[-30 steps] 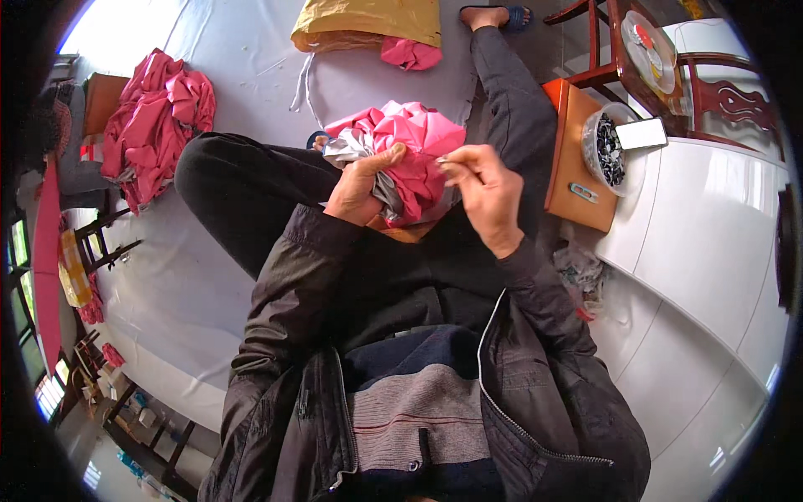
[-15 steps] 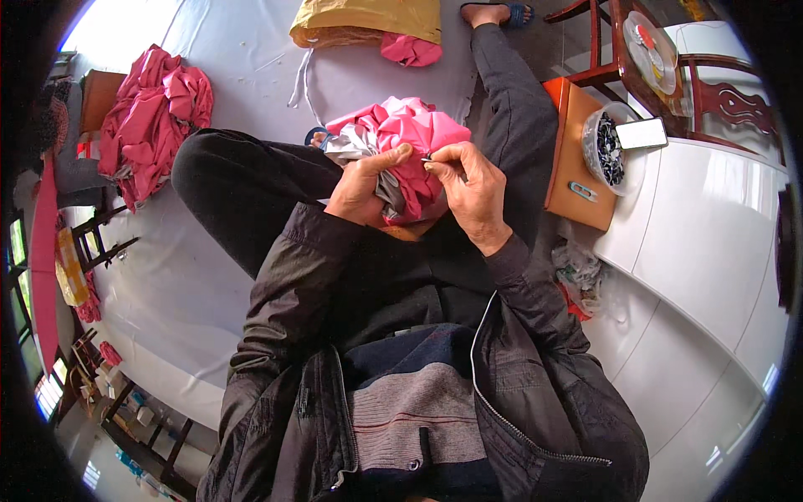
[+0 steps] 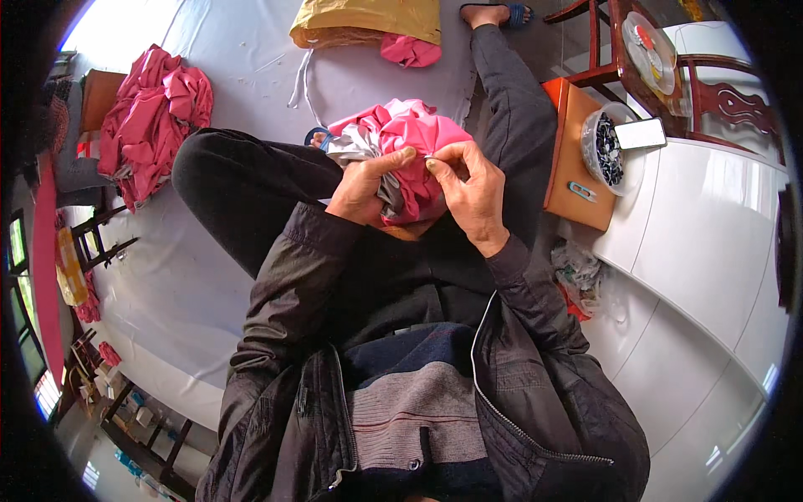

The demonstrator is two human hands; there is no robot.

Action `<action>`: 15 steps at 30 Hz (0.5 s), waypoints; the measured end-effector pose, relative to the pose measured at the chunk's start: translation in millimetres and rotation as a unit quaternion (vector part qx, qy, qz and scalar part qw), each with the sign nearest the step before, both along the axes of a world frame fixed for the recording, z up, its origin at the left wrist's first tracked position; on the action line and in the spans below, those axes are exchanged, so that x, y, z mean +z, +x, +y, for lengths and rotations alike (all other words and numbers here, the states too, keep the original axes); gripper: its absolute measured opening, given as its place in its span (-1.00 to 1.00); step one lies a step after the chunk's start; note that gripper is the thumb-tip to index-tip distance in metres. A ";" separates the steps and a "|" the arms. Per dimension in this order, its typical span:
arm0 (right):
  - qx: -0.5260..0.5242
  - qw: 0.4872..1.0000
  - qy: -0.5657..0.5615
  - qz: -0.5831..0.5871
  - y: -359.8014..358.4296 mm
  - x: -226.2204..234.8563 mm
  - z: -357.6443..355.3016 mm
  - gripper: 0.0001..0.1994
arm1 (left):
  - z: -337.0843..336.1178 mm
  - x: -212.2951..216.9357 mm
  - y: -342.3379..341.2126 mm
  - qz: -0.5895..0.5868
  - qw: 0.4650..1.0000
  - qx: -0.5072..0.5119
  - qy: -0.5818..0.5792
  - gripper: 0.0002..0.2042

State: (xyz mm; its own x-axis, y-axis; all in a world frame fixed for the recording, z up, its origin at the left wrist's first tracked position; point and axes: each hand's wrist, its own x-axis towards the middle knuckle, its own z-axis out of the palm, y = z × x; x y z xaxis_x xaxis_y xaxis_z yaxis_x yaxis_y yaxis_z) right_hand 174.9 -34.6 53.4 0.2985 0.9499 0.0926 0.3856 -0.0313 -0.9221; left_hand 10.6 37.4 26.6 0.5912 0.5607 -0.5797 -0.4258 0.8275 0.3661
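Both hands meet over a bunched pink garment [image 3: 410, 138] with a grey lining showing on its left side; it sits crumpled in the person's lap, above the crossed legs. The left hand [image 3: 361, 186] is closed on the cloth from the left, thumb stretched along the top edge and fingers buried in the grey part. The right hand [image 3: 470, 186] pinches the pink edge between thumb and forefinger, its back turned toward the camera, wrist bent inward. The two thumbs nearly touch. What the fingertips hold besides fabric cannot be made out; the garment's underside is hidden by the hands.

Just right of the legs lies an orange board [image 3: 575, 159], and beside it a round bowl of small dark pieces [image 3: 604, 151] with a phone [image 3: 640, 133] resting on its rim. Well to the left, a heap of pink cloth [image 3: 155, 113] lies on the pale sheet [image 3: 167, 276] covering the floor. At the top, a yellow sack [image 3: 368, 21] is cut off by the frame.
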 end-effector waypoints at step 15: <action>0.008 0.990 -0.104 0.098 7.9 -12.1 2.8 -0.49 | -3.1 8.0 3.4 0.009 0.999 -0.013 0.034 -0.63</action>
